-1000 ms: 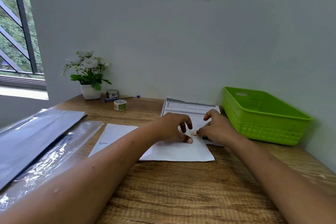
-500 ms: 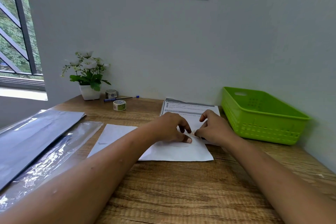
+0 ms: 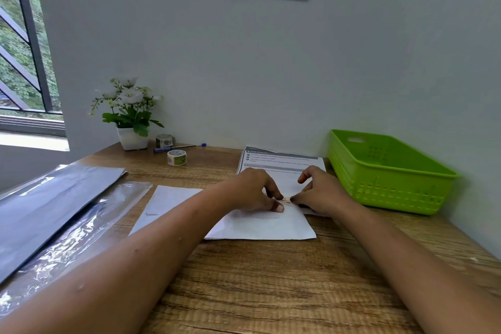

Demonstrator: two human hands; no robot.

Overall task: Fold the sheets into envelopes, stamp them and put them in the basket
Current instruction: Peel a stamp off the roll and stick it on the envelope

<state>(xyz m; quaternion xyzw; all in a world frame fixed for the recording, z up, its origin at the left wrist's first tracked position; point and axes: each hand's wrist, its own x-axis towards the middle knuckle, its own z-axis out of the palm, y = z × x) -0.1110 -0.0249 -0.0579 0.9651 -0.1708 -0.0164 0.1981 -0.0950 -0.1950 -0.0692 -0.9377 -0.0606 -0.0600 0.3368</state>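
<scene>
A white folded sheet [image 3: 260, 225] lies flat on the wooden desk [image 3: 271, 293], with a second white sheet [image 3: 168, 203] under it to the left. My left hand [image 3: 250, 190] presses on the folded sheet's upper right part, thumb flat on the paper. My right hand [image 3: 322, 192] meets it from the right. Between the fingertips of both hands sits a small reddish stamp [image 3: 286, 200], pinched against the paper. The green plastic basket [image 3: 385, 187] stands empty at the right, by the wall.
A printed instruction page [image 3: 279, 161] lies behind the hands. Two tape rolls [image 3: 176, 157], a blue pen [image 3: 179, 147] and a potted white flower [image 3: 130, 116] stand at the back left. Dark and clear plastic sleeves [image 3: 54, 203] cover the desk's left side.
The right hand's fingertips have closed in on the left hand's, and both now pinch the small stamp on the paper. The sheets have not moved.
</scene>
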